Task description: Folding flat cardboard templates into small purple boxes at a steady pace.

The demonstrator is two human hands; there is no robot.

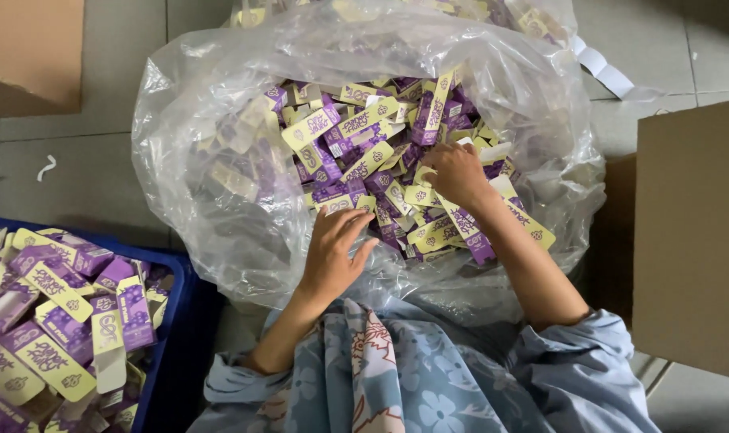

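A grey tiled floor (116,172) is seen, with a large clear plastic bag (220,120) on it, filled with small flat purple-and-yellow printed cardboard cartons (356,136). The left hand (336,256) is laid on the bag's near edge, grip loose, fingers spread, nothing held. The right hand (457,172) is placed inside the bag on the cartons, fingers curled; whether one is gripped cannot be told. A blue plastic crate (180,321) of like cartons is seen at left, brown cardboard boxes (689,240) at the sides.
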